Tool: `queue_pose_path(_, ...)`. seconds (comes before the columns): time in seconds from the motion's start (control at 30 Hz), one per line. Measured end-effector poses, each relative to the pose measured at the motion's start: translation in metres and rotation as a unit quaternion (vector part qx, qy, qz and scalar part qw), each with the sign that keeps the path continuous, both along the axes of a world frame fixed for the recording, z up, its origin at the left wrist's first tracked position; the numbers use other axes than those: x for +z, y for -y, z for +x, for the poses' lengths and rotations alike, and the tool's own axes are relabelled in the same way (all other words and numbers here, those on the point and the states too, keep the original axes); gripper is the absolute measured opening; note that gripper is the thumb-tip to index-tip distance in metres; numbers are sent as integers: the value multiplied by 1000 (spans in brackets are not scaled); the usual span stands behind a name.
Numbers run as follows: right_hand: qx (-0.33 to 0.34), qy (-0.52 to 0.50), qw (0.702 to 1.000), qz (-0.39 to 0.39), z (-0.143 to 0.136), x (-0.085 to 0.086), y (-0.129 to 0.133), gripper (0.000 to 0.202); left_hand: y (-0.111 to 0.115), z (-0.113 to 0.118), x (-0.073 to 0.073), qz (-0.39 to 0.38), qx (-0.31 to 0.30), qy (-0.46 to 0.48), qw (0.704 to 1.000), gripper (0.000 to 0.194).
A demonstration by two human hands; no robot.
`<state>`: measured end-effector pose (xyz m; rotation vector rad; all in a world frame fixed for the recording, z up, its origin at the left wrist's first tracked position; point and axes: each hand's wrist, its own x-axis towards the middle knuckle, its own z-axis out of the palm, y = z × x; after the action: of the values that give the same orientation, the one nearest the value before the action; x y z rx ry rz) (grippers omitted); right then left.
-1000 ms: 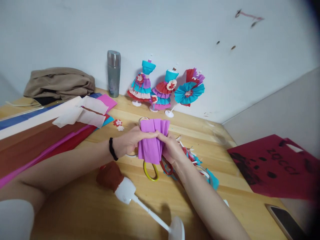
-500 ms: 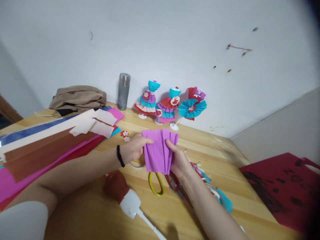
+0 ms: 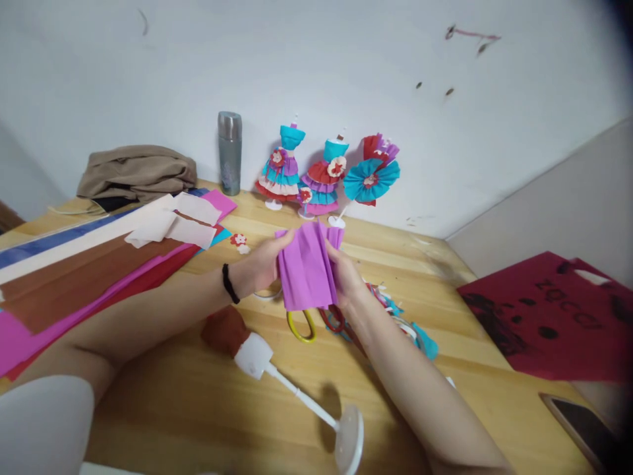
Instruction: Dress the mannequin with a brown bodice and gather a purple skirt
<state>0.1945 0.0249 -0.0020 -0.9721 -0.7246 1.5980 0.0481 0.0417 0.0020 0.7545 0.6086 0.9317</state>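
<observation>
Between my two hands, above the table, is a piece of purple crepe paper (image 3: 307,267) with upright folds. My left hand (image 3: 270,260) pinches its left side, thumb on the near face. At the right side my right hand (image 3: 346,274) grips it the same way, the other fingers hidden behind. Below the paper show a yellow scissor handle (image 3: 301,327) and a red scissor handle (image 3: 333,320); their blades are hidden. Nearer me lies a small white dress-form stand (image 3: 304,399) on its side, its top wrapped in brown-red paper (image 3: 226,332).
Three small paper-dressed forms (image 3: 324,175) stand against the wall beside a grey thermos (image 3: 230,155). Coloured crepe sheets (image 3: 99,277) and brown cloth (image 3: 141,170) lie at left. Paper scraps (image 3: 410,330) lie right of my hand, near a red bag (image 3: 539,323) and a phone (image 3: 583,422).
The view has tilted down, showing the stand's base and the phone. My hands still hold the purple paper; its folds have shifted and the left thumb now sits nearer its edge.
</observation>
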Motion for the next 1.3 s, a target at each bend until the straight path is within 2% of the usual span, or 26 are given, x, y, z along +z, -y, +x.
queue_pose_path(0.07,-12,23,999,-21,-2,2,2,15,7,1,6,29,-38,-17,999,30)
queue_pose_path(0.13,-20,41,999,8,-5,1,5,15,13,2,10,59,-75,-48,994,40)
queue_pose_path(0.2,9,58,998,40,-7,0,6,19,16,2,10,75,-104,-68,989,42)
queue_pose_path(0.27,50,75,995,51,-9,-2,6,20,13,2,7,64,-114,-77,988,36)
queue_pose_path(0.37,89,86,991,44,-7,-1,5,20,4,1,2,19,-99,-94,990,23)
queue_pose_path(0.43,104,82,990,48,-4,3,5,19,-2,0,1,1,-67,-111,991,20)
queue_pose_path(0.6,84,82,990,75,0,12,6,16,-11,0,5,10,28,-127,992,27)
queue_pose_path(0.77,70,138,981,117,3,10,2,9,-2,8,12,59,45,-114,991,27)
queue_pose_path(0.87,82,180,965,175,4,8,2,19,6,15,17,52,64,-142,986,28)
queue_pose_path(1.0,116,209,950,199,2,10,5,21,14,19,20,81,46,-171,981,31)
queue_pose_path(1.23,8,264,936,231,10,20,1,17,16,16,13,139,-6,-151,979,32)
queue_pose_path(1.3,0,270,935,228,12,20,0,17,15,15,11,139,-18,-147,979,32)
